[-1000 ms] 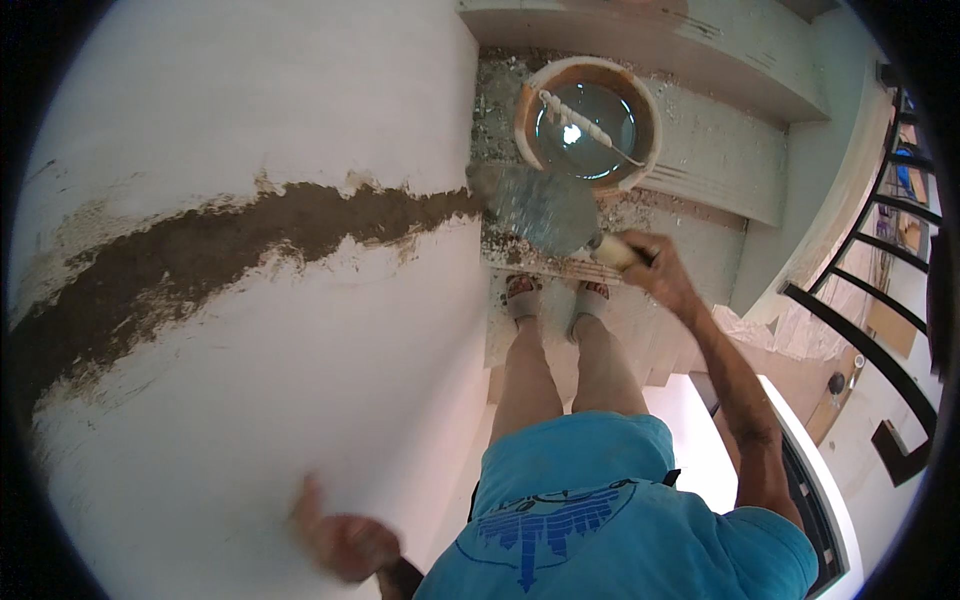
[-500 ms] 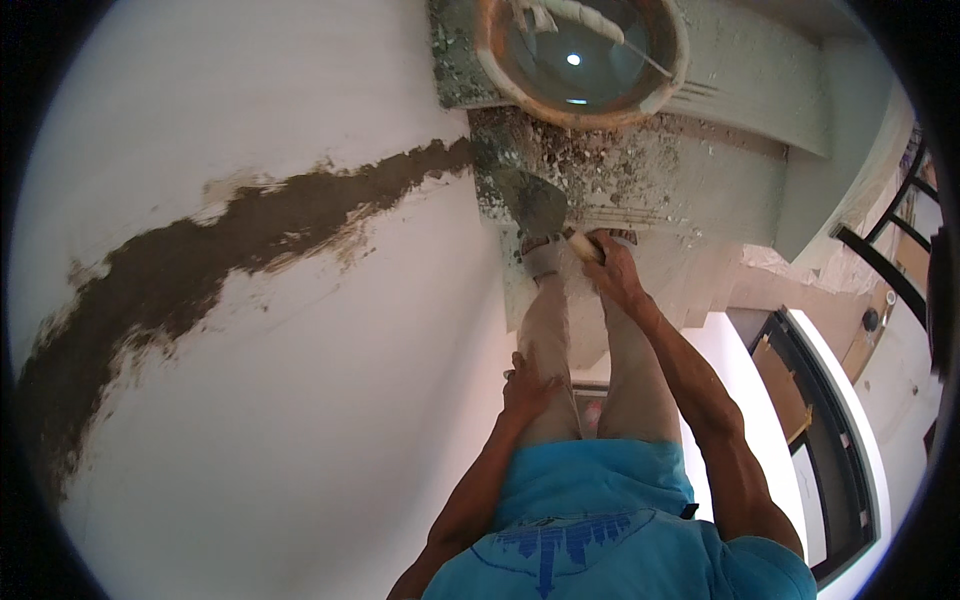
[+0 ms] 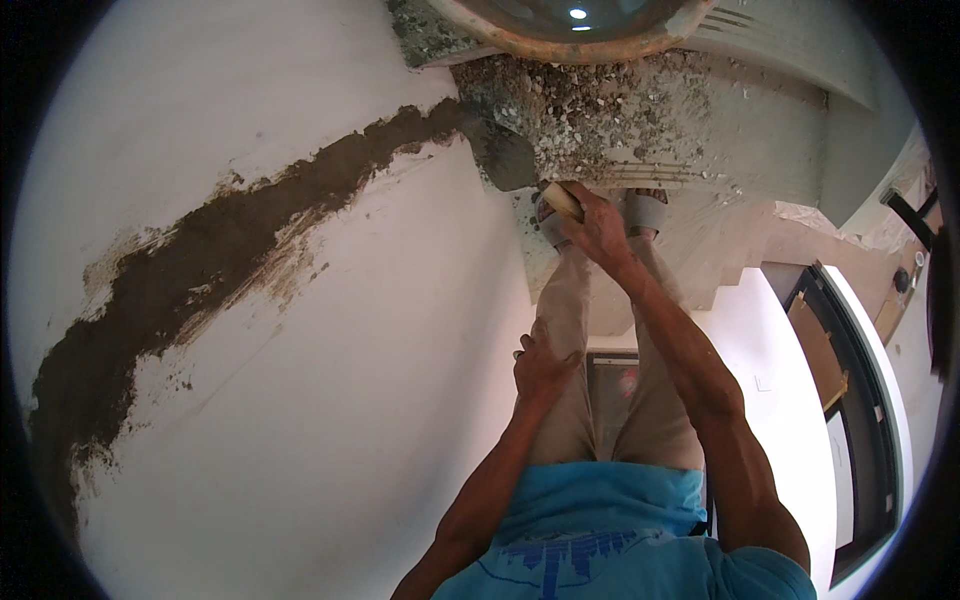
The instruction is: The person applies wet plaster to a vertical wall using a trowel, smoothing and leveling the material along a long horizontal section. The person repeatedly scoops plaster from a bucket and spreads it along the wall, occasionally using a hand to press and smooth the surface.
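My right hand (image 3: 597, 228) is closed round the pale handle of a trowel (image 3: 508, 160). The trowel's grey blade meets the white wall where a dark band of wet mortar (image 3: 250, 225) ends near the step. This band runs ragged-edged down the wall to the far left. My left hand (image 3: 545, 368) rests on my left leg near the knee, its fingers spread over the trouser cloth and holding nothing.
A round tub (image 3: 560, 48) with a mortar-stained rim holds water on the step ahead. Crumbled rubble (image 3: 600, 110) covers the step below it. My feet stand on a lower stair (image 3: 690, 235). A dark-framed doorway (image 3: 850, 400) is at the right.
The trowel and my right hand have shifted slightly up and left along the wall. The view has tilted, so the tub sits higher in the picture. My left hand stays on the leg.
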Action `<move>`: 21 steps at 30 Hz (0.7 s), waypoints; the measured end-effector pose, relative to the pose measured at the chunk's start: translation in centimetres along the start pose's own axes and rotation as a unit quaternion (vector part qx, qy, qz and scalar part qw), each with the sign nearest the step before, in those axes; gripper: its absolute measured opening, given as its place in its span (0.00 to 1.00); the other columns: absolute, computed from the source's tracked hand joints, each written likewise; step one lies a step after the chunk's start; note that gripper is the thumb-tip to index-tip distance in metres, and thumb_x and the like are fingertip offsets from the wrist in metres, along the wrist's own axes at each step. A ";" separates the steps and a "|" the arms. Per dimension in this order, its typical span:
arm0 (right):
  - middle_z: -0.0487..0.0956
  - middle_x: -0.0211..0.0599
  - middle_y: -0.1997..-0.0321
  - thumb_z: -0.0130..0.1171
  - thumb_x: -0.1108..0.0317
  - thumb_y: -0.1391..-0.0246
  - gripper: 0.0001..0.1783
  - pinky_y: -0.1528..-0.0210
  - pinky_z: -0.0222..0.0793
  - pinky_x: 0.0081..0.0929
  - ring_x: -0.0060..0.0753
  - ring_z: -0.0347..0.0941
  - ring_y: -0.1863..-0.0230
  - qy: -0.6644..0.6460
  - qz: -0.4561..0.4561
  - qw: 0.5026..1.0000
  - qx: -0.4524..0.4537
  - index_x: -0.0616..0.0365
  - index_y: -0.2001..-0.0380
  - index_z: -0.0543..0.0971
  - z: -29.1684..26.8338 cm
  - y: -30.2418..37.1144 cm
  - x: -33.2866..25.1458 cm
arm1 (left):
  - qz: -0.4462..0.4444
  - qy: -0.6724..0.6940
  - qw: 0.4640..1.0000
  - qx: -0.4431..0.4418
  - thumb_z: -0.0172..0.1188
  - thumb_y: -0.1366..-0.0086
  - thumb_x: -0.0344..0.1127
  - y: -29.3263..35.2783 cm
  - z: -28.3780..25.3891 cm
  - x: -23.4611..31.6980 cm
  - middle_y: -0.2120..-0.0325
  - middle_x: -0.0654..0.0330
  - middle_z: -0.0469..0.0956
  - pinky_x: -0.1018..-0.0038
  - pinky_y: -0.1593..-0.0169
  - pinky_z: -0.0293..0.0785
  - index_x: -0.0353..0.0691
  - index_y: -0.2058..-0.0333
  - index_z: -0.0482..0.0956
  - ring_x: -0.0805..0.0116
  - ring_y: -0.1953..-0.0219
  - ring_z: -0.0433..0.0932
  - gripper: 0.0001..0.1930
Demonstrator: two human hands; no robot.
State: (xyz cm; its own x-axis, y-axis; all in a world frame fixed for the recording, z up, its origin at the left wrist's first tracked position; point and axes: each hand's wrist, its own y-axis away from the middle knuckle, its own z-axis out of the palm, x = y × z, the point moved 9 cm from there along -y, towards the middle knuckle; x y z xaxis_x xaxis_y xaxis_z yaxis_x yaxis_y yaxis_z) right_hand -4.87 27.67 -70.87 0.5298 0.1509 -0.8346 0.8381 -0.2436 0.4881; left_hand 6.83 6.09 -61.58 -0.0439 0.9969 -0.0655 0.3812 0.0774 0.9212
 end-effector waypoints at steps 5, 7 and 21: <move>0.82 0.54 0.55 0.62 0.67 0.51 0.29 0.54 0.75 0.50 0.59 0.80 0.57 0.001 -0.011 1.000 0.015 0.52 0.42 0.75 1.3 -0.9 -0.3 | -0.009 -0.020 1.000 0.007 0.71 0.46 0.58 -0.6 0.0 -0.2 0.50 0.42 0.74 0.51 0.51 0.78 0.43 0.30 0.57 0.37 0.53 0.78 0.51; 0.82 0.53 0.55 0.62 0.67 0.51 0.29 0.55 0.75 0.50 0.59 0.80 0.58 0.015 -0.009 1.000 0.021 0.52 0.43 0.75 1.6 -1.1 -0.9 | 0.000 -0.018 1.000 0.013 0.71 0.46 0.58 -0.6 0.1 -0.3 0.51 0.42 0.74 0.51 0.51 0.78 0.43 0.31 0.57 0.38 0.54 0.78 0.50; 0.81 0.48 0.50 0.60 0.70 0.51 0.27 0.52 0.77 0.50 0.57 0.80 0.55 0.070 -0.035 0.996 0.043 0.53 0.44 0.74 2.7 -2.5 -3.7 | 0.029 -0.015 0.999 0.040 0.71 0.47 0.58 -0.6 -0.6 -0.5 0.53 0.41 0.74 0.51 0.54 0.79 0.41 0.32 0.60 0.37 0.57 0.79 0.49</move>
State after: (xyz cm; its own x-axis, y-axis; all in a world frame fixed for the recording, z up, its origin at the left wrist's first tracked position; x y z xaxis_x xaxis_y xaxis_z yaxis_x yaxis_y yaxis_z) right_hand -9.26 25.09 -69.72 0.4893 0.3011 -0.8185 0.8621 -0.3087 0.4018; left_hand 6.07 5.56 -61.84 0.0076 0.9997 -0.0252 0.4551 0.0190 0.8903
